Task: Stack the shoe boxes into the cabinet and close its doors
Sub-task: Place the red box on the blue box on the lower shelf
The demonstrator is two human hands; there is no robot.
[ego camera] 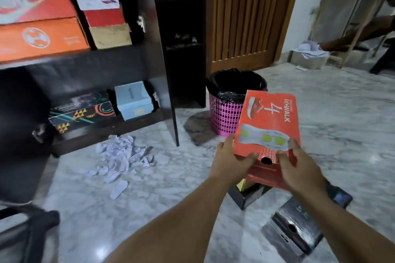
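Orange-red shoe box [268, 126] is up off the marble floor [171, 188], right in front of the pink bin [224, 117]. Your left hand [229, 161] and right hand [299, 171] both grip its near end, fingers curled round the lid edge. The dark cabinet [132, 57] stands open on your left with boxes already stacked inside.

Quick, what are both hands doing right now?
Left hand: grips the red shoe box.
Right hand: grips the same box.
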